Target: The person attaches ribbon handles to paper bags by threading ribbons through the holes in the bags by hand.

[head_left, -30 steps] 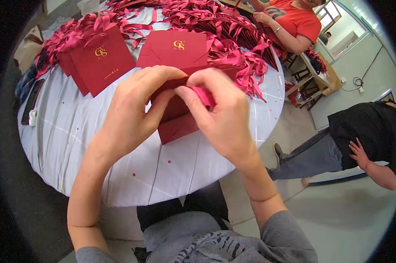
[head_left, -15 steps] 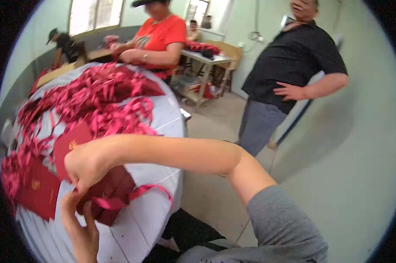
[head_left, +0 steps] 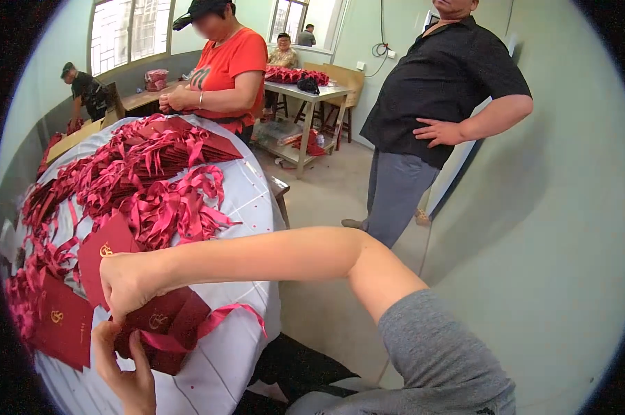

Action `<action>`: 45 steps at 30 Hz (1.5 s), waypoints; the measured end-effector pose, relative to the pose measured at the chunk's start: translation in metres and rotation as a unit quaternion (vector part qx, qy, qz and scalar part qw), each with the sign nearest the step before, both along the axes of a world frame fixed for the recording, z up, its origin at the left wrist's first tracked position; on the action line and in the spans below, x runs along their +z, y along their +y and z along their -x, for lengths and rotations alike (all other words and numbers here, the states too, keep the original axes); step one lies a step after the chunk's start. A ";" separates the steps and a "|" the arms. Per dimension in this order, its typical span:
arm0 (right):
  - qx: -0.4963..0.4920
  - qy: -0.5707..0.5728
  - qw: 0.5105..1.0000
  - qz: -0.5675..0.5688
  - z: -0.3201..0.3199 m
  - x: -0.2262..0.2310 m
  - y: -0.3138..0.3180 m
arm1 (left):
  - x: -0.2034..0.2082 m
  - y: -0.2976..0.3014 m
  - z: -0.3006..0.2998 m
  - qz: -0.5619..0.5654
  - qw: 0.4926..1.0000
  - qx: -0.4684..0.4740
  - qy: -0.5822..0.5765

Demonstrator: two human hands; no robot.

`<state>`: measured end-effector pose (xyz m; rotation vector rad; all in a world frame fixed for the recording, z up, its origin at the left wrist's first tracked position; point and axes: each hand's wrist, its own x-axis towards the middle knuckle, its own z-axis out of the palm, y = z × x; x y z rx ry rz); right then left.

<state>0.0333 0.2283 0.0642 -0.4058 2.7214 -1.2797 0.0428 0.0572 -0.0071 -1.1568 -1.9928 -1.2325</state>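
In a room with pale green walls, a white cloth covers a rounded bench. At its near side, the person's left hand curves thumb and fingers about the left edge of a dark red card bag with a gold emblem; how firmly that grip presses cannot be told. The right hand is folded just above, close against the left fingers, its fingertips hidden, so what its grip pinches, if anything, cannot be told. A glossy crimson ribbon crosses the bag's front and trails rightward. Left of the hands lies a flat dark red bag; beyond spreads a tangled heap of crimson ribbons. Across the bench stands a co-worker in an orange-red shirt; farther right, a person in a black shirt.
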 end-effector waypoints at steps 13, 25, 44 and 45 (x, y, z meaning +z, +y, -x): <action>-0.045 0.066 0.958 0.277 0.033 0.005 -0.016 | 0.016 0.003 -0.021 0.007 0.999 0.007 -0.049; -0.120 0.404 0.891 0.170 -0.016 -0.007 -0.012 | 0.013 -0.001 -0.009 0.015 0.999 0.031 -0.010; 0.088 -0.058 0.733 0.672 -0.108 -0.079 -0.014 | 0.017 0.007 -0.015 0.054 0.998 0.017 0.028; 0.126 -0.093 0.690 0.707 -0.110 -0.079 -0.009 | 0.017 0.006 -0.012 0.051 0.998 0.011 0.036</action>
